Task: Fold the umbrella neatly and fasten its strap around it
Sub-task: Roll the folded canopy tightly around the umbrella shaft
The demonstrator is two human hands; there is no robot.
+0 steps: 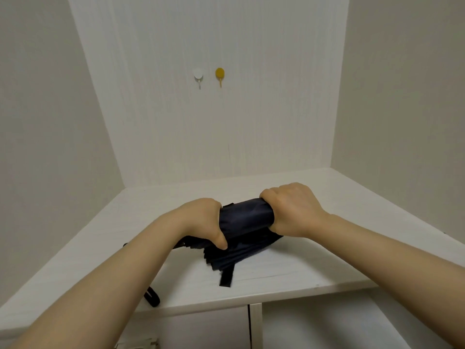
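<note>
Head view, one frame. White table (289, 275) fills the lower half, set into a white-walled corner.

Umbrella (245, 217): dark navy, collapsed, lying across the table roughly at frame centre, long axis running from 9 o'clock to 3 o'clock. The canopy is rolled into a bundle between the two hands. Loose pleated fabric spills out of the bundle toward 6 o'clock and lies on the table top.

Strap (227, 274): black, flat, hanging out from the loose pleats toward 6 o'clock, free end lying on the table near its front edge. Not wrapped around the bundle.

Left hand (203, 220): at the 9 o'clock end of the bundle, fingers curled closed over the fabric, thumb pressed down on the near side. Firm grasp.

Right hand (292, 210): at the 3 o'clock end, closed in a fist round the roll, knuckles up, fingertips hidden beneath the fabric.

A black wrist loop (152, 298) shows at 7 o'clock from the bundle, partly hidden beneath the left forearm, near the table's front edge. The handle end itself is hidden by the arm.

On the back wall, at 12 o'clock from the umbrella, well apart from it: a white hook (198, 76) and just beside it a yellow hook (220, 74).
</note>
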